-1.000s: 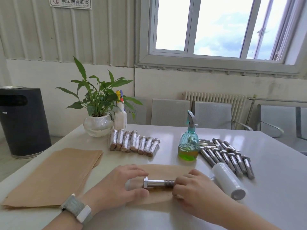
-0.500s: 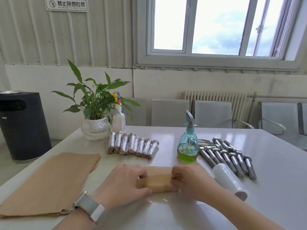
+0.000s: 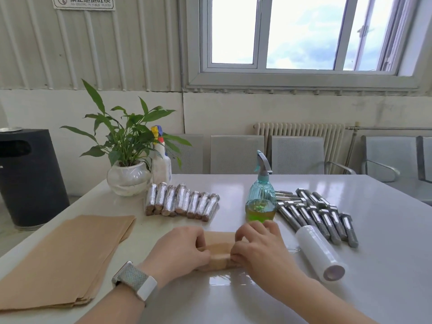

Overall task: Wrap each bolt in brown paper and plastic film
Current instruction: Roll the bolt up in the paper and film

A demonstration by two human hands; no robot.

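Brown paper roll (image 3: 218,254) lies on the glossy white worktop (image 3: 385,265) between our hands, the bolt hidden inside. Our left hand (image 3: 180,250) and right hand (image 3: 254,247) each pinch an end of it. If we ease either pinch, the paper could spring open; uneven rolling could skew it. The white cylinder of plastic film (image 3: 319,252) lies just to the right and might roll if nudged.
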